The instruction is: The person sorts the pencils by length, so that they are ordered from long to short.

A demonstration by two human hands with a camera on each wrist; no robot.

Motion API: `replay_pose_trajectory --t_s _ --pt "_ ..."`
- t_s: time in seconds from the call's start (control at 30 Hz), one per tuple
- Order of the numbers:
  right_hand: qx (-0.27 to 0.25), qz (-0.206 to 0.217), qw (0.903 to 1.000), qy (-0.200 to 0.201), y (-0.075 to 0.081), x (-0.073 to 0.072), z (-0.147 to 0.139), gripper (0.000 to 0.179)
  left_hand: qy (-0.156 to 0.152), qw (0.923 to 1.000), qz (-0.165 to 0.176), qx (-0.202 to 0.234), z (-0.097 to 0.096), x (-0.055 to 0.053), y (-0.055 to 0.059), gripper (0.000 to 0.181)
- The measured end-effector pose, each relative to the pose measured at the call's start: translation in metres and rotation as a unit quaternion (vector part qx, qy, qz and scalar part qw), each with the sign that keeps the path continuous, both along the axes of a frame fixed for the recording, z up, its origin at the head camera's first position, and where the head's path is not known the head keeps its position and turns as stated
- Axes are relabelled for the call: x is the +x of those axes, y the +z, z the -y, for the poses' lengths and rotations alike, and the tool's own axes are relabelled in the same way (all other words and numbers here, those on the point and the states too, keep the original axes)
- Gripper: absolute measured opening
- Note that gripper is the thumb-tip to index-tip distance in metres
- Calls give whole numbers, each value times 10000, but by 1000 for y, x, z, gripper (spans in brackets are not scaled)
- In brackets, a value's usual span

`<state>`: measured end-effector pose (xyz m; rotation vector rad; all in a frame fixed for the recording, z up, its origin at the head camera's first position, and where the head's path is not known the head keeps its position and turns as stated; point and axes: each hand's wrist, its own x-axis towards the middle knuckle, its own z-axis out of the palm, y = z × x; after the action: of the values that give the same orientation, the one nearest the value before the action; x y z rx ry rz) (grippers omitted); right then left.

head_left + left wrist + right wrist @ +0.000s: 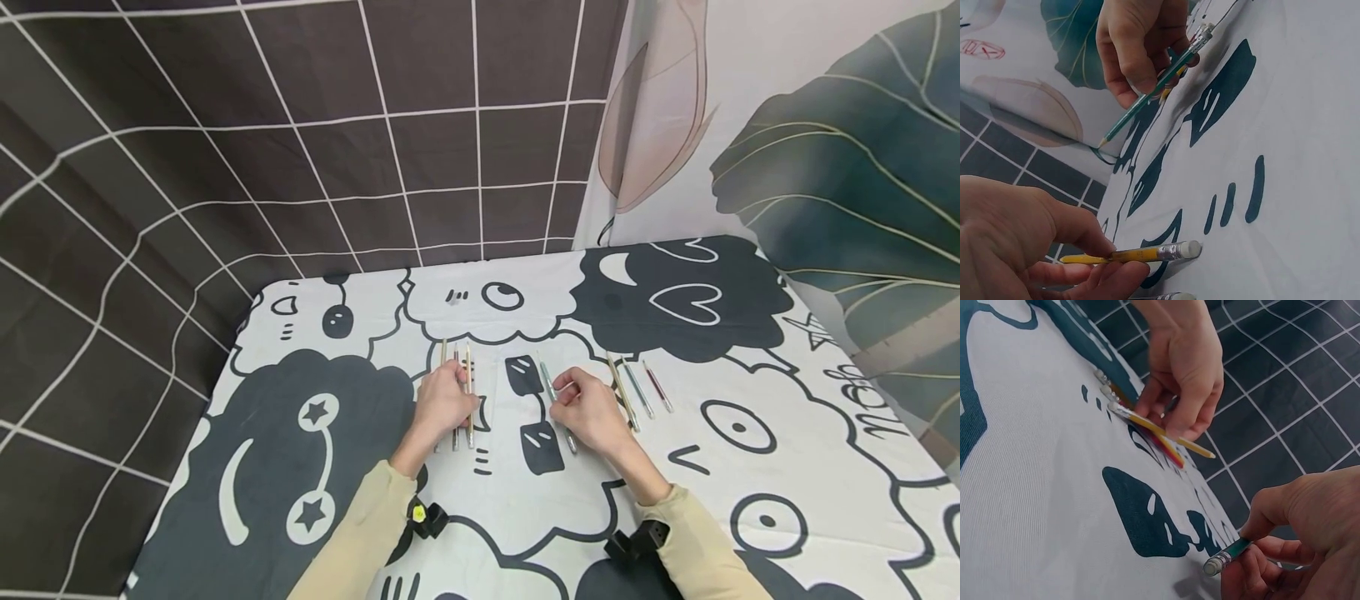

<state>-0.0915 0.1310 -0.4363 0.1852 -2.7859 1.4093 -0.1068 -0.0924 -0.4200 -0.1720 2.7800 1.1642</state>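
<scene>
My left hand (444, 400) pinches a yellow pencil (1138, 255) between thumb and fingers, its white eraser end toward me. Two more pencils lie beside that hand: one (455, 438) partly under the fingers, the other (443, 352) further left, mostly covered by the hand. In the right wrist view, a red pencil (1171, 454) shows among this left group. Across a gap, my right hand (588, 408) pinches a green pencil (547, 379), tip pointing away and eraser end toward me. The left wrist view shows this green pencil (1141, 103) tilted in the fingers.
Right of my right hand lie a yellow pencil (619, 387), a grey-green pencil (637, 388) and a red pencil (657, 386), roughly side by side. A black-and-white cartoon cloth (525, 517) covers the table. Behind hang a dark grid curtain (435, 158) and a leaf-patterned curtain (847, 183).
</scene>
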Motion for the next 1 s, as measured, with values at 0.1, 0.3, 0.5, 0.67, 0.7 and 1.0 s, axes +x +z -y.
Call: replay_pose_trajectory --t_s 0.1,0.3,0.5,0.67,0.7,1.0 --pt "-18 34 10000 20 1 0 1 22 -55 10000 -16 -78 0 0 1 20" --pt "22 8 10000 35 2 0 2 22 -86 9999 31 -143 -1 -3 -1 18" --pt "38 -9 10000 41 2 0 3 22 -100 9995 15 -298 -1 -5 -1 18" --pt "-11 -31 10000 55 1 -1 3 21 -157 9987 -15 -480 -4 -6 0 16" --pt "-20 -30 10000 63 1 -1 3 21 -153 9986 -13 -504 -4 -6 0 16" --pt "-60 48 9999 80 1 -1 4 21 -265 9970 58 -720 -6 -7 1 19"
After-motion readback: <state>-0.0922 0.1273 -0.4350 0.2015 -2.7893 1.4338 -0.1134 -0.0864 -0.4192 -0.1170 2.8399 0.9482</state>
